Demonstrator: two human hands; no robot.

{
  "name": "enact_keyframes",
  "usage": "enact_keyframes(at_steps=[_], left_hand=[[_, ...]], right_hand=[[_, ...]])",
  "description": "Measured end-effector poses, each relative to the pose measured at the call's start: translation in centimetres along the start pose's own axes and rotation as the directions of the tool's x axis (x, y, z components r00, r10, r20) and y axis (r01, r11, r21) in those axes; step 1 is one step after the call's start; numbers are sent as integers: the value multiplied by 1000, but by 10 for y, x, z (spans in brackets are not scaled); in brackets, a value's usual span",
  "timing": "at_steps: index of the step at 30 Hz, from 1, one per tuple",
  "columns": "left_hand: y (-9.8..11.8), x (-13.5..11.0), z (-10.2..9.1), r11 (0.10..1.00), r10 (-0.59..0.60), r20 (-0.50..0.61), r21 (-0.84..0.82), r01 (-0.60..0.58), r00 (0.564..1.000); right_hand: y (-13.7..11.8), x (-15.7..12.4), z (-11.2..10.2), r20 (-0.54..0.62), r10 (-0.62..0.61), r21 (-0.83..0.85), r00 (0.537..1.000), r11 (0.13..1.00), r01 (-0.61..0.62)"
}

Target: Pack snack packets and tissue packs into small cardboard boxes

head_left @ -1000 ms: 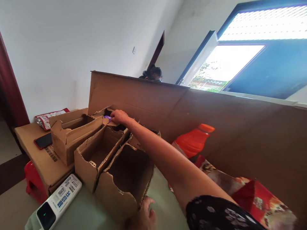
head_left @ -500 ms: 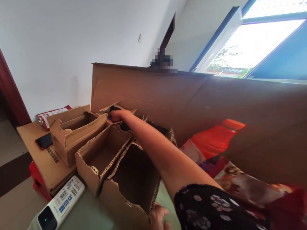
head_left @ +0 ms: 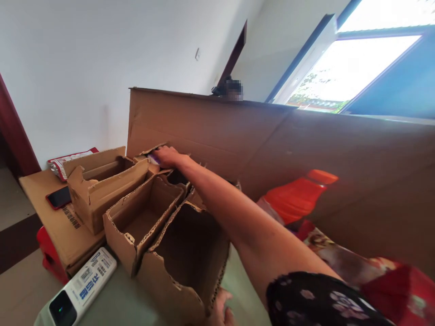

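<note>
Taking the big near box (head_left: pixel 170 280) as the hub of the clock, the purple-and-white item (head_left: pixel 153 160) is out at eleven o'clock, at the opening of the small far box (head_left: pixel 154 169). Your right hand (head_left: pixel 168 157) reaches in over it from the right, fingers bent down against the item; their tips are hidden, so I cannot tell whether they are closed on it. Your left hand (head_left: pixel 222 307) is at four to five o'clock, beside the big box's right wall and cut off by the lower edge of view, so how wide those fingers stand I cannot tell. Just beside the hub at ten o'clock is an open-topped middle box (head_left: pixel 117 246); beyond it on the same line, a taller left box (head_left: pixel 86 208) stands on a flat carton (head_left: pixel 37 185), with a dark phone (head_left: pixel 58 197) and a red-and-white packet (head_left: pixel 57 165) near it. A white device (head_left: pixel 90 278) lies on the table (head_left: pixel 136 299) between eight and nine. At two o'clock an orange bottle (head_left: pixel 292 194) leans over, and red packaging (head_left: pixel 390 285) sits at three. Behind everything runs a cardboard partition (head_left: pixel 204 122); a person's head (head_left: pixel 234 88) shows above it between twelve and one.
</note>
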State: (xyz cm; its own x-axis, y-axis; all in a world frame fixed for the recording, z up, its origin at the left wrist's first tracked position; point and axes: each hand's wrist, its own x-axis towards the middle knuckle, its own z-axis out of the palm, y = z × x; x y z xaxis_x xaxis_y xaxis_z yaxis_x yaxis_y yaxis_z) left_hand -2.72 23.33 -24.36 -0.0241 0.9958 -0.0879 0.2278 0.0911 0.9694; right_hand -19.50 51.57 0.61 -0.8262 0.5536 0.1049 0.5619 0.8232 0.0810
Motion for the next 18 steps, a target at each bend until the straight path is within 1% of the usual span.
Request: enact_keyframes(at_steps=[3, 6, 8, 10, 12, 14, 16, 17, 18], left_hand=[[4, 0, -6, 999, 9, -29, 53, -8, 1000], [8, 0, -9, 996, 30, -64, 86, -24, 997], [12, 1, -13, 993, 57, -88, 109, -47, 995], [16, 3, -17, 989, 92, -103, 129, -79, 990], [19, 5, -22, 983, 133, -101, 142, -118, 986], [22, 8, -27, 976, 175, -86, 149, -161, 981], [24, 13, -30, 969, 210, -70, 148, -198, 975], [24, 17, -31, 967, 223, -62, 145, -212, 973], [24, 22, -32, 965, 232, -59, 140, -222, 971]], right_hand=[[10, -6, -22, -58, 22, 34, 998, 999, -20], [23, -15, -47, -157, 57, 101, 986, 994, -42], [35, -26, -65, -237, 83, 161, 968, 986, -45], [48, -45, -82, -302, 113, 210, 947, 976, -49], [61, -73, -98, -358, 152, 298, 921, 954, -41], [75, -112, -111, -426, 212, 473, 880, 881, 17], [88, -162, -121, -483, 303, 645, 822, 758, 100], [94, -191, -125, -490, 354, 702, 796, 702, 120], [99, -222, -128, -484, 406, 738, 775, 665, 113]])
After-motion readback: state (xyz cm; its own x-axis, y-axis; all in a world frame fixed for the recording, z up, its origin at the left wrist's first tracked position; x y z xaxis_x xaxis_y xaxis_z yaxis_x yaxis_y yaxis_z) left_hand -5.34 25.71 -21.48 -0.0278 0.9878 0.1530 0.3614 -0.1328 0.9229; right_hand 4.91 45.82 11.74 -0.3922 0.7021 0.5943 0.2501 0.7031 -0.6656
